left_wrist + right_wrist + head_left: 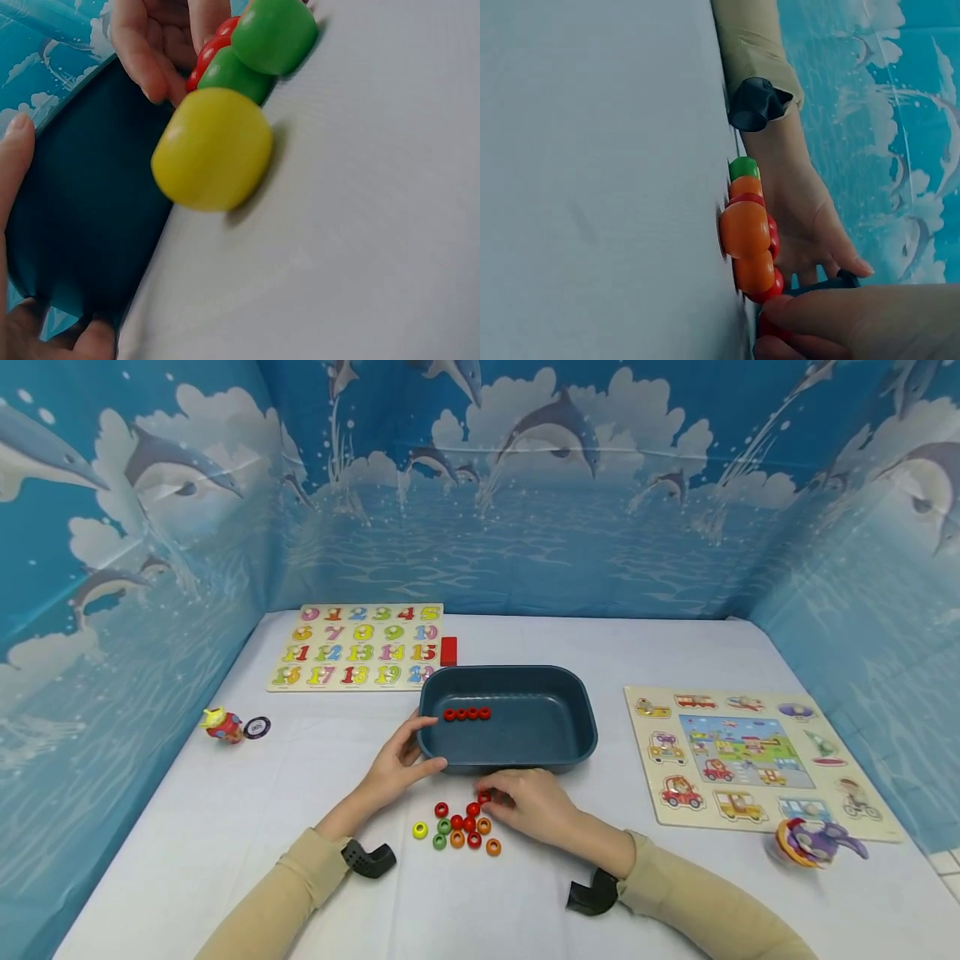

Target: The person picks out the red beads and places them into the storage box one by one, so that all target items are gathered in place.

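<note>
A dark blue-green tray point(517, 760) stands mid-table, a row of several red beads point(467, 714) inside near its left end. My left hand point(393, 768) holds the tray's front left corner, thumb at the front wall and fingers along the left side. Just in front of the tray, my right hand point(536, 806) pinches a red bead point(484, 797) between thumb and fingertips. Loose beads lie below it: several red ones, orange beads point(492, 847), green beads point(444, 826) and a yellow bead point(420, 831). The left wrist view shows the yellow bead point(214, 150) large and close.
Behind the tray at left lies a number puzzle board point(356, 647), a red block point(448, 652) at its edge. To the right is a vehicle puzzle board point(652, 777), with a purple toy point(813, 843) at its front edge. A red-and-yellow figure point(223, 725) and a dark disc point(257, 727) are at far left.
</note>
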`<state>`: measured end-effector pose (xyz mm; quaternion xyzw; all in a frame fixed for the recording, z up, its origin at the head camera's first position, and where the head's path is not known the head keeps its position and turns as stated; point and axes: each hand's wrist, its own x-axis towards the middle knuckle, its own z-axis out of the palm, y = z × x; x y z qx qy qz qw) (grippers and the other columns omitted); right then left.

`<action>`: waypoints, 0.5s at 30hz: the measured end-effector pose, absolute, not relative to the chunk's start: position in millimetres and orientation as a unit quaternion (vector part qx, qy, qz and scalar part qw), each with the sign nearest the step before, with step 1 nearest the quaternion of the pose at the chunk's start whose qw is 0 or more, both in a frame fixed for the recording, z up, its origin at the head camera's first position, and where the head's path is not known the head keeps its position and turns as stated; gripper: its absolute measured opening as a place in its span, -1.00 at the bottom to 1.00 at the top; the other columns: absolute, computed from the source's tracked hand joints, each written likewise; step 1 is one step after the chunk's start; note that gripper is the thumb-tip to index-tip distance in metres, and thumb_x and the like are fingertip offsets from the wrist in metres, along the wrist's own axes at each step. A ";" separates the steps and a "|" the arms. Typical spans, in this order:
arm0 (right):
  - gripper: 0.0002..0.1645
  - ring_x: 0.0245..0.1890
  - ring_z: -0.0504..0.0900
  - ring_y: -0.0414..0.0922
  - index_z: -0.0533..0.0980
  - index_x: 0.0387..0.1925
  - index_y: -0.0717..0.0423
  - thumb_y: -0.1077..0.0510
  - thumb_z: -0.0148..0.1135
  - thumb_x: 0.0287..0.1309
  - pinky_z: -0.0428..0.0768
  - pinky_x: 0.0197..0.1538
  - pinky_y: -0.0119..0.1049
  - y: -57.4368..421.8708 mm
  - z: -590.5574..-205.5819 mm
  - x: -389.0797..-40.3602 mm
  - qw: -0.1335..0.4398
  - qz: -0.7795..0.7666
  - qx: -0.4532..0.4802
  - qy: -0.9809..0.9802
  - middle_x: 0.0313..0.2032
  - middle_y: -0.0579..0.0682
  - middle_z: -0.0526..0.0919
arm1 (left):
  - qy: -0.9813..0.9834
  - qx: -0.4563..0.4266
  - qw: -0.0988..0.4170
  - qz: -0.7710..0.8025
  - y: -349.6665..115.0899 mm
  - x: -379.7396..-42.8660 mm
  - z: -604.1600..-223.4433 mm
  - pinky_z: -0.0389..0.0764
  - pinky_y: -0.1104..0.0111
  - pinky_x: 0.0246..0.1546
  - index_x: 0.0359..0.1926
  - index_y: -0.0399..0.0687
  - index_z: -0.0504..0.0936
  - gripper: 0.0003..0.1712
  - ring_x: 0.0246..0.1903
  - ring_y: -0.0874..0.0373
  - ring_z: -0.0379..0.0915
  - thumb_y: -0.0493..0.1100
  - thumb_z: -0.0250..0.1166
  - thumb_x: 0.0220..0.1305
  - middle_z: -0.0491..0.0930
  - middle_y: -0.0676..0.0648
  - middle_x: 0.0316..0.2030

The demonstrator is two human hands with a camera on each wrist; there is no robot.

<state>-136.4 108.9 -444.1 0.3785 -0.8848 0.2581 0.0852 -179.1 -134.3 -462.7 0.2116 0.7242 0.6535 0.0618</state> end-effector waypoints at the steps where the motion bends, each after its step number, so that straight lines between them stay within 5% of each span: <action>1: -0.73 -0.52 0.43 -0.42 0.59 -0.23 -0.05 0.08 0.32 -0.07 0.43 -0.45 -0.58 108.9 -441.4 -135.4 0.086 0.253 0.379 -0.886 -0.41 -0.26 0.60 | 0.724 0.212 0.062 0.653 -133.7 -177.7 -459.6 0.18 0.18 0.17 0.22 -0.17 0.21 -0.31 0.28 0.01 -0.09 -0.24 0.29 0.07 -0.26 -0.08 0.36; 9: -0.71 -0.50 0.48 -0.41 0.58 -0.22 -0.04 0.05 0.34 -0.07 0.45 -0.49 -0.60 115.4 -386.7 -132.4 0.051 0.294 0.404 -0.865 -0.39 -0.24 0.61 | 0.723 0.211 0.057 0.655 -131.3 -170.8 -446.1 0.20 0.13 0.15 0.19 -0.27 0.21 -0.32 0.25 -0.06 -0.02 -0.26 0.29 0.07 -0.23 -0.15 0.36; 15: -0.71 -0.44 0.51 -0.38 0.57 -0.21 -0.05 0.09 0.34 -0.07 0.53 -0.42 -0.49 126.6 -334.0 -163.1 0.071 0.346 0.428 -0.832 -0.30 -0.23 0.60 | 0.728 0.213 0.053 0.649 -134.0 -178.4 -462.2 0.22 0.19 0.14 0.19 -0.11 0.26 -0.35 0.25 -0.04 -0.01 -0.23 0.30 0.07 -0.22 -0.10 0.36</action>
